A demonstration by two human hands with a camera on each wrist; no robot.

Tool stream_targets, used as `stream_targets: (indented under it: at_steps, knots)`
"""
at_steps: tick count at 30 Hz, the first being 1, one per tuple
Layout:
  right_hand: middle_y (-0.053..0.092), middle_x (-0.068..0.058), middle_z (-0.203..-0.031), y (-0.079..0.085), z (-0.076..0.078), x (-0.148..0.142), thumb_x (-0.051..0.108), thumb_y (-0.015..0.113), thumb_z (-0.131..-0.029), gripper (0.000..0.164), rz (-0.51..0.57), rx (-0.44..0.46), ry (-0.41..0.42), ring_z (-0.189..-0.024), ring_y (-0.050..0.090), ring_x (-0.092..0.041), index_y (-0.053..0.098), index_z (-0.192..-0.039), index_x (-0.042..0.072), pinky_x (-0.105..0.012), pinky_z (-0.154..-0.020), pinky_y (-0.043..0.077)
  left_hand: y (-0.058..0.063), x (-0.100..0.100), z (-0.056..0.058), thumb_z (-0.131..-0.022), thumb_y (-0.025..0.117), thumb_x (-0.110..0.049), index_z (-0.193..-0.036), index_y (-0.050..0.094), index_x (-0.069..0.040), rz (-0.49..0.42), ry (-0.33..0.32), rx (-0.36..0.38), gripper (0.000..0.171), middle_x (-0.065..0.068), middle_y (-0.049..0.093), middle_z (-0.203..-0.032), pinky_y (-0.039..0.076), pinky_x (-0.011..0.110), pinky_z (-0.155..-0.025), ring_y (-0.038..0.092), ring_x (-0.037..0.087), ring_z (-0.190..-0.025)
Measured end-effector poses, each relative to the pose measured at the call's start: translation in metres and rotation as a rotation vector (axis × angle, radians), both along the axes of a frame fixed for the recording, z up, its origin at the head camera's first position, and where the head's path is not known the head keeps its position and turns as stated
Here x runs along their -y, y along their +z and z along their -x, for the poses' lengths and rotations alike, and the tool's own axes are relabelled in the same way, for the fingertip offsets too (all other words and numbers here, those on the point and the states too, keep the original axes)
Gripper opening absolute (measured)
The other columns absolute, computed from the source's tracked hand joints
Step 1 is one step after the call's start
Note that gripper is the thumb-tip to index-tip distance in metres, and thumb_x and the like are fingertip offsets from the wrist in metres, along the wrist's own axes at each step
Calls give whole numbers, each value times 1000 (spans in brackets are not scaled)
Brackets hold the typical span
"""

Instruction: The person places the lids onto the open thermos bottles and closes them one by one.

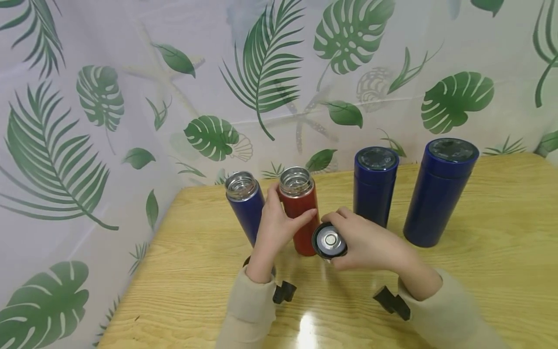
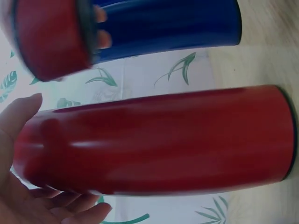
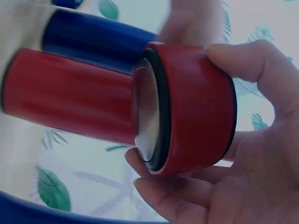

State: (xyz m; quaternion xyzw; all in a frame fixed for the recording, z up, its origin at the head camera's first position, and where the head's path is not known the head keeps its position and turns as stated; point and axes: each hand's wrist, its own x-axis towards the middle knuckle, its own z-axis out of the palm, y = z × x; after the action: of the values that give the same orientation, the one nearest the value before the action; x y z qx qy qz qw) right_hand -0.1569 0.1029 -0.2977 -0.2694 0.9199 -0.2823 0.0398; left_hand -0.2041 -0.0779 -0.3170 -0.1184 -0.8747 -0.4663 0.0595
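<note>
A red thermos bottle (image 1: 301,208) stands upright on the table with its mouth uncovered, showing the steel neck. My left hand (image 1: 279,220) holds it near the top, thumb on one side and fingers on the other, as the left wrist view also shows (image 2: 154,144). To the right and lower, my right hand (image 1: 364,240) grips the red lid (image 3: 201,107) of a thermos by its sides. That lid is tipped so its black-ringed, silvery underside faces my head camera. It is apart from the bottle's mouth.
An uncovered blue thermos bottle (image 1: 246,208) stands just left of the red one. Two capped blue thermoses, a shorter one (image 1: 375,194) and a larger one (image 1: 440,198), stand to the right. A leaf-patterned cloth (image 1: 279,97) hangs behind the wooden table (image 1: 183,291).
</note>
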Motion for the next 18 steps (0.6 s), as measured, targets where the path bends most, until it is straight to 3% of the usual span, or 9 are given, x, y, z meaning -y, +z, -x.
stream_targets:
  at_steps: [9, 18]
  knots:
    - [48, -12, -105, 24, -3, -12, 11, 73, -63, 61, 168, -98, -63, -91, 49, -22, 43, -115, -3, -38, -76, 44, -6, -1, 4, -70, 74, -34, -132, 25, -9, -58, -5, -5, 82, 8, 45, -123, 40, 38, -88, 45, 20, -112]
    - [47, -12, -104, 29, -3, -13, 10, 75, -60, 67, 222, -186, -103, -91, 48, -22, 42, -117, -5, -38, -76, 43, -7, 1, 6, -70, 75, -32, -128, 29, -7, -45, -18, -22, 78, 8, 49, -120, 41, 36, -87, 47, 18, -109]
